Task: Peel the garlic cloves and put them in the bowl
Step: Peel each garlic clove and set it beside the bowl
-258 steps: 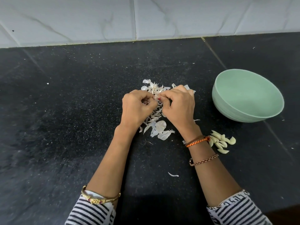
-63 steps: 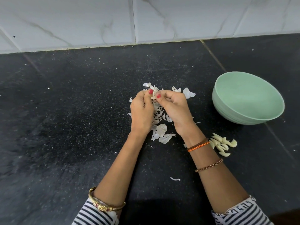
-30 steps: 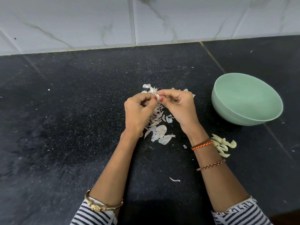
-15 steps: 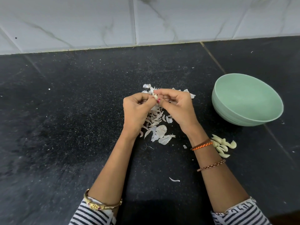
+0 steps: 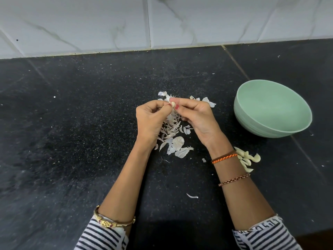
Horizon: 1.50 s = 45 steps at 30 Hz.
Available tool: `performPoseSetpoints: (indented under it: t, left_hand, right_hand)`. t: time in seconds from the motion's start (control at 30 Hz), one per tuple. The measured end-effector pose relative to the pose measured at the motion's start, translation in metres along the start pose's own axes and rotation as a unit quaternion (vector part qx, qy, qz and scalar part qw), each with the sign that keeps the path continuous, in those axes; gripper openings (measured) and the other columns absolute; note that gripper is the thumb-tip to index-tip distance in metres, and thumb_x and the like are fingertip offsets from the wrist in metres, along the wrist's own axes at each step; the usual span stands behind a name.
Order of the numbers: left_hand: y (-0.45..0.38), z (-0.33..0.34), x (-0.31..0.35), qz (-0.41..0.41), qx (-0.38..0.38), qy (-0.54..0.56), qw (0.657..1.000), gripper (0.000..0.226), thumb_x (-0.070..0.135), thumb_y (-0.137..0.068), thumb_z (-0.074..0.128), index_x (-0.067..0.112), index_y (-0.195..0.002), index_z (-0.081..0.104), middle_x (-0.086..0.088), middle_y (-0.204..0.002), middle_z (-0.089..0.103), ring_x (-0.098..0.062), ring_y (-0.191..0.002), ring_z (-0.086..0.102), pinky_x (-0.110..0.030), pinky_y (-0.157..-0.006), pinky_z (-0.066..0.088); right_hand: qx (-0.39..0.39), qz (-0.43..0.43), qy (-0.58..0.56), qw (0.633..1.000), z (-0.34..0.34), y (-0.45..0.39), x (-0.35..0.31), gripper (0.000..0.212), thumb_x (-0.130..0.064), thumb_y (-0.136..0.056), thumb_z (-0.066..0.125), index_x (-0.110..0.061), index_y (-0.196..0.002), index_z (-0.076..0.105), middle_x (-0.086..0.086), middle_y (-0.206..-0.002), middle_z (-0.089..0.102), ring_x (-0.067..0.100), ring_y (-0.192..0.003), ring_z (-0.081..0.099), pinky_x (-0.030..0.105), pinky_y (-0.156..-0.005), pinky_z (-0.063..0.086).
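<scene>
- Two hands meet over a black counter (image 5: 75, 141), pinching one garlic clove (image 5: 172, 104) between their fingertips.
- Left hand (image 5: 151, 121): fingers curled, thumb and forefinger nipping the clove's left side.
- Peels (image 5: 173, 136) lie scattered beneath and between both hands.
- Right hand (image 5: 195, 118): fingers curled, gripping the clove's right side.
- Peeled cloves (image 5: 247, 158) sit heaped beside the right wrist.
- Green bowl (image 5: 252, 121) stands farthest right, apart from the heap.

A home kitchen is showing here: a black speckled stone counter (image 5: 81, 123) is meeting white marble-look wall tiles (image 5: 90, 24), with garlic skins (image 5: 173, 130) lying beside a green bowl (image 5: 270, 130).
</scene>
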<state>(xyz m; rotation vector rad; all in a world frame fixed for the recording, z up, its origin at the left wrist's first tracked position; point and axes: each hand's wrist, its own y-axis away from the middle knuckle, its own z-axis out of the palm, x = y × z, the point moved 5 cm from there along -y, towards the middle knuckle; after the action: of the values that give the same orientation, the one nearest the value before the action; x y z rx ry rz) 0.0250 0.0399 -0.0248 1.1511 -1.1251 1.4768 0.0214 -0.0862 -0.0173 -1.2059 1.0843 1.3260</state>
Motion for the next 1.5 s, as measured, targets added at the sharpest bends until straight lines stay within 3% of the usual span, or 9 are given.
performPoseSetpoints:
  t: [0.23,0.33,0.63,0.77,0.9,1.03,1.13,1.27,1.5]
  left_hand:
    - [0.0,-0.003,0.002,0.032,-0.018,-0.065,0.997,0.016,0.005,-0.077,0.059,0.006,-0.061,0.06,0.001,-0.055,0.055,-0.008,-0.053,0.045,-0.02,-0.053,0.04]
    - [0.001,-0.005,0.0,0.074,-0.025,-0.164,0.983,0.027,0.015,-0.075,0.046,0.018,-0.048,0.041,0.013,-0.047,0.038,-0.004,-0.049,0.032,-0.022,-0.049,0.03]
    - [0.006,0.002,-0.001,0.178,-0.04,-0.321,0.93,0.045,0.038,-0.08,0.042,0.024,-0.044,0.019,0.009,-0.038,0.019,-0.011,-0.039,0.024,-0.017,-0.043,0.02]
    - [0.014,0.003,0.005,0.235,-0.051,-0.343,0.908,0.052,0.042,-0.084,0.055,0.013,-0.042,0.044,0.002,-0.039,0.04,-0.011,-0.038,0.034,-0.019,-0.043,0.028]
    - [0.023,0.01,0.011,0.266,-0.059,-0.343,0.899,0.024,0.028,-0.078,0.068,0.005,-0.071,0.071,-0.005,-0.065,0.067,-0.019,-0.056,0.059,-0.027,-0.057,0.046]
    - [0.036,0.01,0.009,0.275,-0.049,-0.367,0.887,0.015,0.018,-0.076,0.068,0.007,-0.084,0.073,-0.008,-0.075,0.069,-0.025,-0.068,0.063,-0.034,-0.066,0.052]
    - [0.041,0.015,0.01,0.287,-0.056,-0.378,0.878,0.013,0.014,-0.077,0.064,0.007,-0.083,0.072,-0.007,-0.077,0.07,-0.026,-0.072,0.063,-0.03,-0.07,0.047]
    - [0.044,0.019,0.008,0.283,-0.069,-0.381,0.878,0.016,0.005,-0.08,0.059,0.005,-0.087,0.073,-0.01,-0.085,0.071,-0.029,-0.081,0.064,-0.031,-0.073,0.047]
    - [0.045,0.013,0.005,0.23,-0.047,-0.31,0.921,0.018,0.001,-0.084,0.058,0.003,-0.095,0.072,-0.009,-0.095,0.071,-0.014,-0.085,0.062,-0.027,-0.08,0.05]
  right_hand:
    - [0.058,-0.016,0.035,0.998,-0.006,-0.001,-0.001,0.02,-0.001,-0.09,0.054,-0.017,-0.092,0.066,-0.006,-0.085,0.068,-0.007,-0.071,0.058,0.013,-0.064,0.043]
    - [0.09,-0.011,0.064,0.994,-0.011,-0.002,0.0,0.024,-0.002,-0.092,0.049,-0.02,-0.092,0.066,-0.008,-0.086,0.068,-0.008,-0.07,0.057,0.015,-0.063,0.042]
    - [0.243,-0.143,0.195,0.939,-0.022,0.019,-0.004,0.014,-0.008,-0.08,0.07,-0.008,-0.094,0.07,-0.007,-0.077,0.066,-0.001,-0.067,0.06,0.015,-0.065,0.049]
    - [0.267,-0.233,0.326,0.876,-0.024,0.054,-0.008,0.008,-0.011,-0.078,0.072,-0.01,-0.086,0.072,-0.008,-0.076,0.066,0.008,-0.059,0.052,0.022,-0.059,0.046]
    - [0.321,-0.286,0.396,0.812,-0.029,0.066,-0.022,0.006,-0.009,-0.078,0.068,-0.011,-0.081,0.073,0.0,-0.072,0.069,0.016,-0.06,0.054,0.016,-0.062,0.035]
    - [0.367,-0.245,0.464,0.768,-0.049,0.1,-0.018,0.012,-0.014,-0.082,0.061,-0.013,-0.084,0.073,0.003,-0.076,0.069,0.024,-0.065,0.057,0.012,-0.063,0.028]
    - [0.415,-0.173,0.512,0.732,-0.071,0.129,-0.015,0.013,-0.006,-0.081,0.063,-0.012,-0.087,0.074,0.008,-0.079,0.069,0.029,-0.069,0.056,0.023,-0.058,0.031]
    - [0.403,-0.034,0.528,0.747,-0.094,0.147,-0.005,0.025,-0.006,-0.091,0.054,-0.016,-0.107,0.07,0.006,-0.101,0.067,0.026,-0.089,0.051,0.025,-0.064,0.028]
    - [0.431,-0.051,0.463,0.773,-0.094,0.16,-0.004,0.021,-0.016,-0.087,0.063,-0.014,-0.106,0.069,0.006,-0.092,0.071,0.027,-0.09,0.061,0.028,-0.068,0.036]
